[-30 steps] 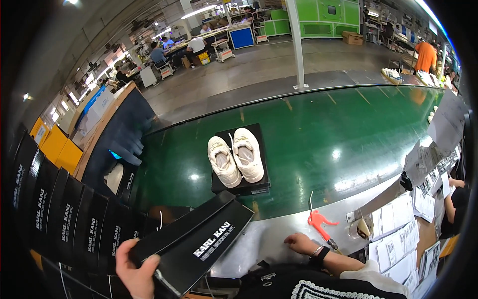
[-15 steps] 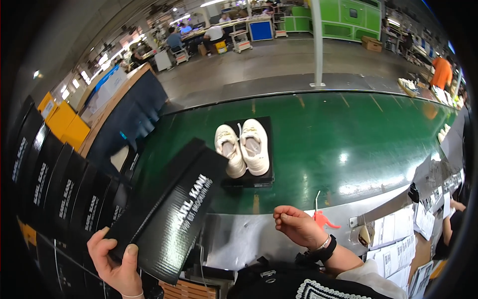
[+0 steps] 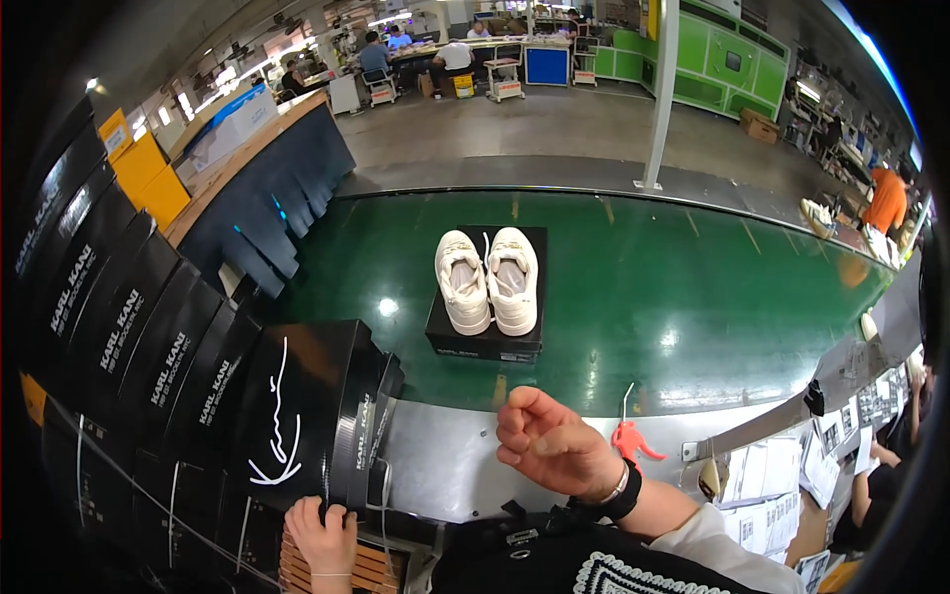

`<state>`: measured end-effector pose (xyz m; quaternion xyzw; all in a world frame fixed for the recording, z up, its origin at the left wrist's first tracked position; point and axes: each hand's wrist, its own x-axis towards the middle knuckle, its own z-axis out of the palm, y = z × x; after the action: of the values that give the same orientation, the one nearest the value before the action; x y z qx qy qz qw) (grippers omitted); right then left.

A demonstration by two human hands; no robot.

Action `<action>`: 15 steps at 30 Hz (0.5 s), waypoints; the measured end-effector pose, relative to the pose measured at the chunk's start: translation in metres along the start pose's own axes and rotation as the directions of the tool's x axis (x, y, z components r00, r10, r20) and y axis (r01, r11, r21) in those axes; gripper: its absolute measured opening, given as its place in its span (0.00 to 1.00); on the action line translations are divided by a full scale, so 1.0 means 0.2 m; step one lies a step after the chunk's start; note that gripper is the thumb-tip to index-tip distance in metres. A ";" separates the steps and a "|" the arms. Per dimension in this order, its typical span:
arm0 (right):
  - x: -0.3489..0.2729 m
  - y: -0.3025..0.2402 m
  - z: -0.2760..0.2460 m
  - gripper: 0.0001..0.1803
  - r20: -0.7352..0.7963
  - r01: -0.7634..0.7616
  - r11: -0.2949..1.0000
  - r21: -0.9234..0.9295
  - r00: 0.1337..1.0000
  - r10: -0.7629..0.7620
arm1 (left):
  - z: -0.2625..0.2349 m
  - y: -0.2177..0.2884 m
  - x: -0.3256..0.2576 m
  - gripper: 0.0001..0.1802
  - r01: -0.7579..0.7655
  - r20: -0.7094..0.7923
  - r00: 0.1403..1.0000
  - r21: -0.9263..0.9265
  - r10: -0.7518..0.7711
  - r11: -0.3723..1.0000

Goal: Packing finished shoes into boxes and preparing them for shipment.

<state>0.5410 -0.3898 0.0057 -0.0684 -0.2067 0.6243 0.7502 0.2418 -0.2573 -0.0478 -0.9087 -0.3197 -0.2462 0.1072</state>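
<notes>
Resting at the right end of a row of black boxes: one black shoebox, broad face up, white script-like strokes across it, pale lettering on the side toward the right. Left hand at its near edge, fingers bent and close together, tips against or just beside the cardboard; cannot tell whether they grip it. Brown slatted surface beside and below that hand.

Right hand well apart from the shoebox, raised above the metal ledge. Fingers curled narrow toward the palm, thumb alongside; cannot tell whether anything is pinched inside. Black band around the wrist.

Red air gun on the ledge, just beyond the right wrist, thin nozzle pointing away from the wearer. Farther out, green work surface. Pair of off-white shoes side by side, toes away from the wearer, set on another black box.

To the right, white printed sheets in overlapping piles; a co-worker's arm at the rim beyond them. Upper left: yellow cartons near a bench with dark hanging flaps. Background: pale post, green machine, a person in orange at far right, others seated at benches.
</notes>
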 end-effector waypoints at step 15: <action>-0.02 0.23 0.14 0.25 0.540 0.705 -0.571 -0.420 0.700 0.468 | -0.28 0.45 0.27 0.13 0.268 0.437 0.814 -0.867 -0.383 -0.421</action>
<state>0.4879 -0.3879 0.0148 -0.4211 -0.8729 -0.0994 0.2254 0.3138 -0.3191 0.0244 -0.4664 -0.2493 -0.4493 -0.7200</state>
